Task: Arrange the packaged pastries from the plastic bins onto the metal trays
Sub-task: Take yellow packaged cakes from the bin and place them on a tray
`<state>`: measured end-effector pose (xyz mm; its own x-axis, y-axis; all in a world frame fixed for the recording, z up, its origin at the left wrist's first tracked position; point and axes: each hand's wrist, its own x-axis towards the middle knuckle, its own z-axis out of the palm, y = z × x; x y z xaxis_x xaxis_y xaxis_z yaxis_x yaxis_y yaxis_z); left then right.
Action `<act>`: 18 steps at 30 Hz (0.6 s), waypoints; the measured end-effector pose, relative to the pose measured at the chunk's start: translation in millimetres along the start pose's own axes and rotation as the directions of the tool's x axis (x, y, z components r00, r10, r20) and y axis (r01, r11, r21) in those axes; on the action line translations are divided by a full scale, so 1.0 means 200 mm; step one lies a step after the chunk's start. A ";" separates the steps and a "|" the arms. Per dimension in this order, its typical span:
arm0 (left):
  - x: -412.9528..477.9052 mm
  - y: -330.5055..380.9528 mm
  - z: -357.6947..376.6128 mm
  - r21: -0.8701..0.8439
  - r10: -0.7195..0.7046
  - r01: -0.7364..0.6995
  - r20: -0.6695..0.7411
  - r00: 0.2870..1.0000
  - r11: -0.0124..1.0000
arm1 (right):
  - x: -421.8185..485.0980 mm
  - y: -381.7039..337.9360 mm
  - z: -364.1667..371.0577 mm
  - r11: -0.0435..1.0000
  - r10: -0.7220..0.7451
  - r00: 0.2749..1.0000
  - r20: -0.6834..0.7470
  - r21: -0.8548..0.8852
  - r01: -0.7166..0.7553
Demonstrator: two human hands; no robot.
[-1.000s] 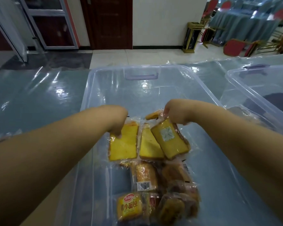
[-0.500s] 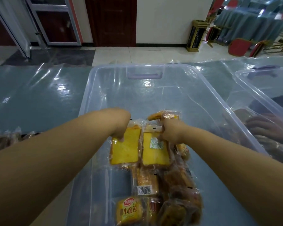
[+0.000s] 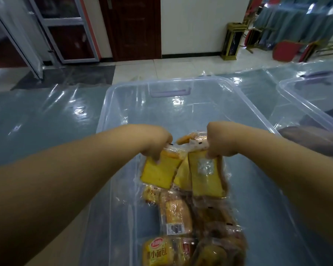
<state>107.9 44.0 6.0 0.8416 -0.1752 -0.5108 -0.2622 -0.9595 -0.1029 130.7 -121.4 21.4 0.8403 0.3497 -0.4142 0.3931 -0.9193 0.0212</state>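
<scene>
Both hands reach into a clear plastic bin (image 3: 161, 87) on the table. My left hand (image 3: 156, 143) pinches the top edge of a wrapped yellow cake slice (image 3: 158, 172), which hangs tilted above the pile. My right hand (image 3: 219, 141) grips the top of another wrapped yellow cake slice (image 3: 206, 177) with a silver sticker, held upright. A third yellow slice (image 3: 182, 175) shows between them. Below lie several wrapped brown pastries (image 3: 178, 214) and a yellow small-bread pack (image 3: 158, 252). No metal tray is in view.
A second clear bin (image 3: 304, 95) stands at the right, with another person's hand (image 3: 315, 139) seen through its wall. Shiny plastic sheeting (image 3: 37, 121) covers the blue table. Beyond are a tiled floor, doors, a gold stand and red chairs.
Both hands have lifted their yellow cake slices up off the pile; the left slice now hangs tilted. The right hand shifted its grip to the sticker slice's top edge.
</scene>
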 end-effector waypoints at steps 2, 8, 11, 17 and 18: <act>0.06 0.02 -0.01 -0.014 0.042 -0.042 0.002 0.999 0.999 | -0.03 0.04 -0.04 1.000 0.018 1.000 0.008 -0.013 -0.018; 0.26 0.11 0.06 0.071 0.144 -0.144 0.001 0.990 0.987 | -0.06 0.13 0.00 0.985 0.045 0.999 0.013 -0.169 -0.042; 0.33 0.14 0.10 0.111 0.186 -0.189 0.037 0.982 0.976 | -0.04 0.13 0.03 0.977 0.032 0.999 -0.003 -0.212 -0.032; 0.36 0.15 0.13 0.125 0.174 -0.179 0.044 0.984 0.976 | -0.01 0.14 0.04 0.962 0.032 0.999 -0.040 -0.270 -0.041; 0.35 0.14 0.11 0.100 0.162 -0.165 0.033 0.986 0.981 | -0.01 0.14 0.04 0.966 0.034 0.999 -0.041 -0.255 -0.044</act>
<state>149.0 9.5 -51.8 0.7721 -0.3212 -0.5483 -0.4430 -0.8907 -0.1021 137.3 -148.6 15.5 0.8677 0.3250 -0.3761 0.4384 -0.8571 0.2706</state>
